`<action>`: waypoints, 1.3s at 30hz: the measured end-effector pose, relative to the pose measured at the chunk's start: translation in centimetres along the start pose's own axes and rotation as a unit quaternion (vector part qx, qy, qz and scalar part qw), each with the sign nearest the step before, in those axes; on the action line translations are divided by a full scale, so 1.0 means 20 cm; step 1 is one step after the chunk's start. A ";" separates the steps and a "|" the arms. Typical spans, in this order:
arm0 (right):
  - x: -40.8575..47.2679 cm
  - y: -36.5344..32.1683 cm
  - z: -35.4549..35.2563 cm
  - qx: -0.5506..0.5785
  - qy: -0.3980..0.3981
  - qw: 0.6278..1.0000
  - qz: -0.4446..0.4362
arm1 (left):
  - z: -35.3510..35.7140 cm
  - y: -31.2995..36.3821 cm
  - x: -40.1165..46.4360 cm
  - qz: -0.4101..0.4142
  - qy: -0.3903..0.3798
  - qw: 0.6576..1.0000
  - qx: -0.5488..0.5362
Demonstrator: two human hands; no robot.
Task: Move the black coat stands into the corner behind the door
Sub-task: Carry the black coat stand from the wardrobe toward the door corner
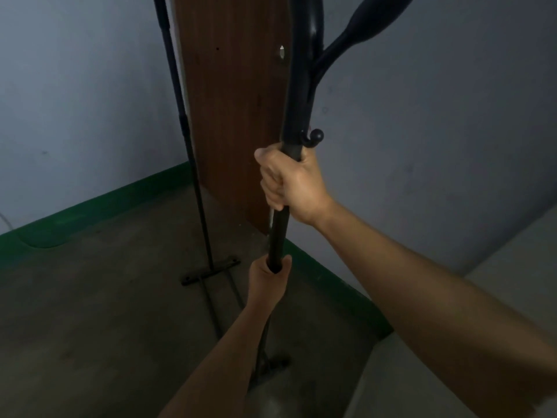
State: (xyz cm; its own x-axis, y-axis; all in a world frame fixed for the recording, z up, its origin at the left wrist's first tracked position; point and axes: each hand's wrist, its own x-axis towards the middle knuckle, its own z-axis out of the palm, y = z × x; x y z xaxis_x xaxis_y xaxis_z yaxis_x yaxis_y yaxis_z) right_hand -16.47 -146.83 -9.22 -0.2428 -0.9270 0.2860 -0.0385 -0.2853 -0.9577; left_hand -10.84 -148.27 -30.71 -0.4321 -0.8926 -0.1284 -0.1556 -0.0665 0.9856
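Note:
I hold a black coat stand (297,95) upright by its pole in front of me. My right hand (291,182) is closed around the pole just under a small ball-tipped hook. My left hand (269,280) grips the same pole lower down. The stand's foot (269,368) shows by my left forearm, close to the floor. A second black coat stand (187,140) stands in the corner to the left of the brown wooden door (235,116), with its flat base (211,271) on the floor.
Grey walls with a green skirting (99,206) meet at the corner behind the door. The concrete floor (90,327) spreads to the left. A pale ledge (497,282) runs along the right wall.

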 end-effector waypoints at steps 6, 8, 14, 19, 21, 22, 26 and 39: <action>0.10 0.01 -0.20 -0.006 -0.026 1.000 0.013 | 0.18 0.07 0.12 0.000 0.016 1.000 0.007; 0.12 0.02 -0.25 -0.003 -0.027 0.999 0.016 | 0.23 0.07 0.14 -0.002 0.020 1.000 0.005; 0.18 0.01 -0.37 -0.002 -0.043 0.999 0.012 | 0.35 0.12 0.20 0.004 0.039 0.999 -0.010; 0.20 0.01 -0.45 -0.007 -0.053 0.998 0.016 | 0.41 0.14 0.23 0.003 0.042 0.999 -0.013; 0.20 0.02 -0.48 -0.009 -0.052 0.999 0.015 | 0.43 0.14 0.23 0.006 0.036 0.999 -0.009; 0.20 0.02 -0.49 -0.013 -0.047 0.999 0.012 | 0.44 0.14 0.23 0.010 0.032 0.999 -0.006; 0.17 0.02 -0.50 -0.049 -0.012 0.999 -0.009 | 0.41 0.14 0.21 0.041 0.008 0.999 0.006; 0.07 -0.03 -0.36 -0.216 0.221 0.951 -0.025 | 0.11 0.20 0.28 0.078 -0.321 0.933 0.145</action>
State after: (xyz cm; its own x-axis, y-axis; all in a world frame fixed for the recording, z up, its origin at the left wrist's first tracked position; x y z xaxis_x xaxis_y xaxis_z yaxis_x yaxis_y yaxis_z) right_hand -23.76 -146.20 -8.52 -0.6103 -0.6943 0.3814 -0.4319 -0.1120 -0.8949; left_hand -15.92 -152.57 -27.68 -0.8983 -0.4236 -0.1168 -0.2392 0.2485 0.9386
